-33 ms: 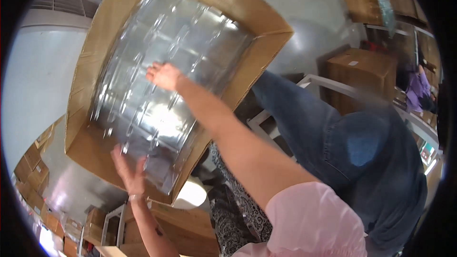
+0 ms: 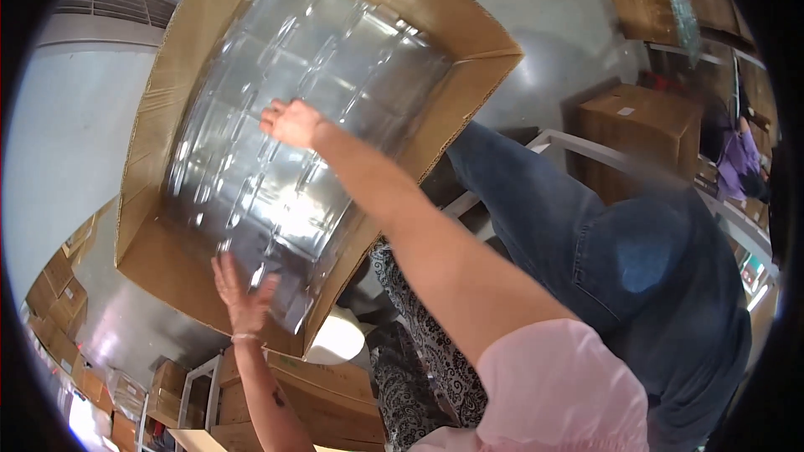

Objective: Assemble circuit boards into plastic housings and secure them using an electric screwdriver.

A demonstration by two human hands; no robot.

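Note:
A large open cardboard box (image 2: 331,350) stands tilted in my view, filled with rows of clear plastic containers (image 2: 335,84) packed edge to edge. My right hand (image 2: 291,123) rests on the middle of the rows, its fingers curled at a seam and seeming to grip a plastic edge. At the near end of the box, my left hand (image 2: 244,301) is spread out beside the lowest containers, thumb and fingers apart. Whether its fingertips touch the plastic I cannot tell.
Close on the right is a person in blue denim (image 2: 536,176). Behind them sits a closed carton (image 2: 636,121) beside a white metal frame (image 2: 578,144). A pale panel (image 2: 79,134) lies left of the box. More cartons (image 2: 293,393) stand near my left forearm.
My left hand has shifted slightly right, over the lowest containers. My right hand has moved very little, and the box appears slightly shifted to the right.

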